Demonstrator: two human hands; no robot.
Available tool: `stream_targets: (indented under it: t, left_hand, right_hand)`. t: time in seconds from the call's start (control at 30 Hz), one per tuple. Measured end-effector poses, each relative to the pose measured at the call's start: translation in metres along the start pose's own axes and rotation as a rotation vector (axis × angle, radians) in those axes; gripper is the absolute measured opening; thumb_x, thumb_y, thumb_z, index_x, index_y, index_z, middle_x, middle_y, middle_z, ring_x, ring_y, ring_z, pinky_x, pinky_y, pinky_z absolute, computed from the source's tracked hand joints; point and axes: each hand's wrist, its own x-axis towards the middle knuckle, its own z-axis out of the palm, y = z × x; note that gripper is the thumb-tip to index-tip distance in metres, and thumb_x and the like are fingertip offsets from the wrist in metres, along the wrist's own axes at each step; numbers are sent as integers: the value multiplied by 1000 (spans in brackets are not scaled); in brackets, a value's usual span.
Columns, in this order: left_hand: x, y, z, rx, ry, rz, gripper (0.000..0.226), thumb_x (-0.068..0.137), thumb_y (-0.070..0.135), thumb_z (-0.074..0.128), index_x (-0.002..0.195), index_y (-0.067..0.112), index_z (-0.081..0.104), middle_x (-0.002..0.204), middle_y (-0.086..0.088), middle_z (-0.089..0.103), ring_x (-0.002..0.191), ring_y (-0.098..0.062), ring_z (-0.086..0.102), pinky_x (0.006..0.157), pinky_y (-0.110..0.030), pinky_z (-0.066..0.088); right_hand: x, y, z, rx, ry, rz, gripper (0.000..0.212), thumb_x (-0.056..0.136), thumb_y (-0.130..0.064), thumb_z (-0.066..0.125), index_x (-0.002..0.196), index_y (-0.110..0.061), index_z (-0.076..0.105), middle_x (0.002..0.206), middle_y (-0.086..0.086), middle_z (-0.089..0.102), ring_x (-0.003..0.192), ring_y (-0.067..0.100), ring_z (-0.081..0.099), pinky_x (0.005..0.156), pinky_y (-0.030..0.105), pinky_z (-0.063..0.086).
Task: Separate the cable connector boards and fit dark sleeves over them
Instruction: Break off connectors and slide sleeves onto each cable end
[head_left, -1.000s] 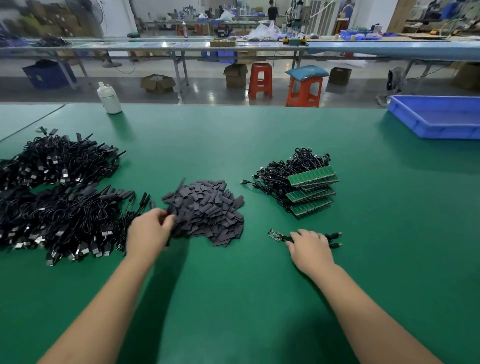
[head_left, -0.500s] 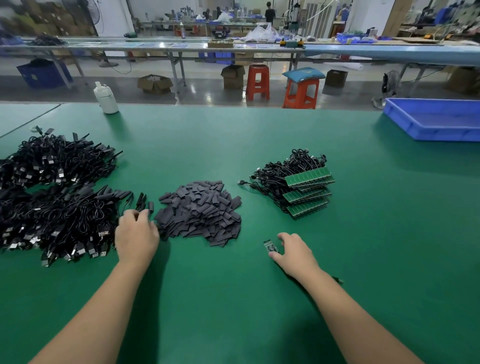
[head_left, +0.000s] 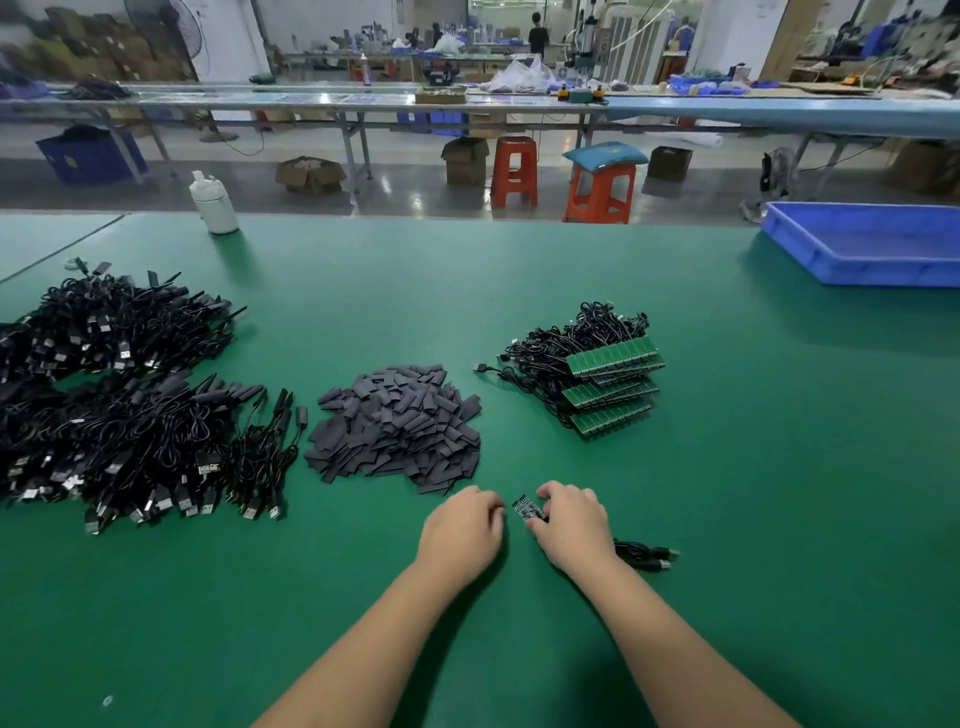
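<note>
Both our hands sit close together on the green table (head_left: 727, 467), just below the pile of dark sleeves (head_left: 397, 423). Our right hand (head_left: 574, 525) pinches a small connector board (head_left: 529, 508), its cable (head_left: 647, 555) trailing right. Our left hand (head_left: 461, 527) is curled beside it; whether it holds a sleeve we cannot tell. Uncut green board strips (head_left: 613, 387) lie further back.
</note>
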Motion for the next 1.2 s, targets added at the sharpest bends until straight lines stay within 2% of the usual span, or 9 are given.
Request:
stream_targets:
  t: [0.07, 0.13, 0.23, 0.3, 0.43, 0.6, 0.77, 1.03, 1.2]
  left_hand:
    - [0, 3, 4, -90, -32, -37, 28, 97, 35, 46, 110, 26, 69, 105, 2, 63, 99, -21, 61, 84, -33, 50]
    - [0, 6, 3, -229, -35, -86, 25, 95, 37, 53, 107, 23, 71, 102, 3, 69, 96, -18, 63, 86, -32, 50]
    - [2, 12, -3, -495, -30, -192, 20, 91, 34, 63, 94, 17, 73, 83, -1, 73, 76, -15, 64, 73, -27, 49]
    - [4, 15, -8, -692, -20, -263, 16, 90, 27, 67, 85, 13, 71, 68, -5, 72, 59, -14, 63, 62, -27, 48]
    - [5, 21, -14, -814, 26, -304, 10, 91, 16, 66, 84, 10, 71, 68, -5, 73, 53, -10, 64, 47, -17, 41]
    - [6, 29, -16, -725, 84, -285, 9, 83, 18, 69, 74, 18, 66, 66, 0, 69, 55, -13, 65, 55, -23, 46]
    - [5, 33, -20, -691, 119, -284, 12, 77, 20, 70, 72, 16, 61, 55, 7, 62, 51, -11, 65, 46, -16, 44]
    - [-1, 36, -20, -699, 145, -274, 11, 78, 16, 67, 72, 12, 60, 59, -5, 68, 45, -8, 60, 44, -14, 41]
    - [-4, 35, -17, -728, 161, -269, 11, 79, 16, 67, 72, 12, 60, 63, -7, 69, 50, -11, 64, 45, -16, 43]
  right_hand:
    - [0, -3, 0, 76, -30, 33, 35, 91, -34, 65, 124, -26, 60, 117, -2, 64, 117, 23, 51, 99, 34, 44]
    - [0, -5, -2, 254, -77, 38, 20, 88, -26, 68, 109, -28, 67, 96, -6, 68, 100, 20, 60, 86, 30, 50]
    - [1, -7, -7, 452, -93, -25, 2, 87, -25, 70, 87, -27, 71, 63, -11, 59, 69, 15, 56, 64, 25, 44]
    - [-1, -9, -10, 503, -71, -40, 9, 87, -28, 71, 94, -23, 75, 69, -12, 66, 68, 10, 57, 66, 24, 45]
    - [-2, -10, -16, 550, 31, 26, 25, 87, -29, 73, 109, -17, 75, 100, -2, 76, 93, 15, 68, 84, 27, 52]
    - [-8, -13, -21, 500, 78, -28, 15, 90, -29, 66, 98, -24, 78, 89, -6, 76, 85, 16, 69, 78, 32, 55]
    - [-9, -15, -25, 531, 100, -42, 18, 90, -25, 67, 104, -21, 78, 98, -6, 77, 91, 12, 70, 82, 30, 55]
    - [-13, -17, -21, 454, 170, -58, 17, 92, -25, 65, 102, -20, 78, 96, 2, 77, 91, 25, 70, 81, 36, 55]
    - [-14, -17, -15, 401, 216, -73, 21, 94, -26, 63, 108, -18, 76, 101, 5, 76, 96, 28, 68, 83, 37, 54]
